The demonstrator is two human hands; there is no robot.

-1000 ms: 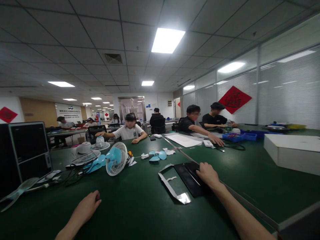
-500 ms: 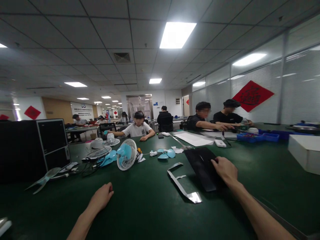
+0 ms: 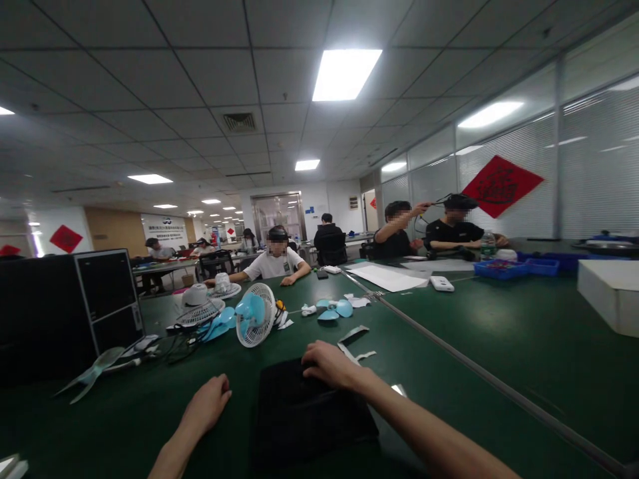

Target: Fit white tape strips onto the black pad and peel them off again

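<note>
A flat black sheet (image 3: pixel 304 416) lies on the green table (image 3: pixel 499 339) right in front of me. My right hand (image 3: pixel 329 364) rests on its far edge with the fingers pressed down on it. My left hand (image 3: pixel 206 404) lies on the table just left of the sheet, fingers loosely curled and holding nothing. A silver frame-shaped strip (image 3: pixel 352 334) lies just beyond my right hand, partly hidden by it.
A small white and blue fan (image 3: pixel 253 315), loose fan grilles (image 3: pixel 200 309) and blue blades (image 3: pixel 332 308) lie further back. A black box (image 3: pixel 64 313) stands at left, a white box (image 3: pixel 609 293) at right. Several people sit at the far end.
My right hand has dragged the black sheet from the right of the silver strip towards me and to the left. A person at the far end has raised an arm.
</note>
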